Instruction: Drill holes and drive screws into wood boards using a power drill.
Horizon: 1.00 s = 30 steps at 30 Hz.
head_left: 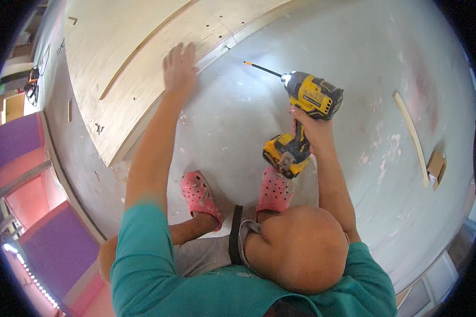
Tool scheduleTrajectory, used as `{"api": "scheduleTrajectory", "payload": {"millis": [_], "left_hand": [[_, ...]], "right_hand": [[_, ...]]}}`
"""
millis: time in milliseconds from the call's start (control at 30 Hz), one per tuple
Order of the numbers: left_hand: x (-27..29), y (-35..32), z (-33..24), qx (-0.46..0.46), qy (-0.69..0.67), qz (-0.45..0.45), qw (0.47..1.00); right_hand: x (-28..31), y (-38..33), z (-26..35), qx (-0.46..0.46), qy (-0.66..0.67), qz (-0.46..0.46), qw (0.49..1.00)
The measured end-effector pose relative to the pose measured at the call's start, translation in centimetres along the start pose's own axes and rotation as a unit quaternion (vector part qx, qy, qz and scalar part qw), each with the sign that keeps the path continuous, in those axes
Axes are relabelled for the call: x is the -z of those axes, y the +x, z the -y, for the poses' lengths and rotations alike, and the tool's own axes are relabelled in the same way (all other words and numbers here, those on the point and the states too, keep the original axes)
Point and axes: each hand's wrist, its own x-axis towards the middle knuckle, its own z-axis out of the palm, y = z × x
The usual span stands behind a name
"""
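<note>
Right hand (318,129): fingers wrapped around the handle (300,136) of the cordless driver (314,95), battery (288,153) below them, bit (264,69) ahead. Likely hefty and rigid; best held at this grip. Left hand (179,74): fingers extended, apparently resting on the plywood panel (111,47) beneath them.

Left hand (180,68) lay on panel (137,84) near its edge; right hand (316,129) gripped drill (314,96), bit (265,70) angled toward panel; pink clogs (198,196) stood on grey floor (365,79)
</note>
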Motion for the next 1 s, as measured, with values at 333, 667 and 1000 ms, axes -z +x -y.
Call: {"api": "scheduleTrajectory", "payload": {"millis": [333, 667, 1000], "left_hand": [[2.3, -3.0, -4.4, 0.281, -0.507, 0.165, 0.798], [3.6, -15.9, -1.4, 0.004, -0.306, 0.327, 0.894], [18.5, -26.0, 24.7, 0.255, -0.083, 0.208, 0.941]], "right_hand": [[-4.0, 3.1, 8.4, 0.21, -0.38, 0.019, 0.901], [-5.1, 0.0, 10.3, 0.119, -0.402, 0.057, 0.906], [-14.5, -4.3, 7.5, 0.048, -0.533, 0.304, 0.788]]}}
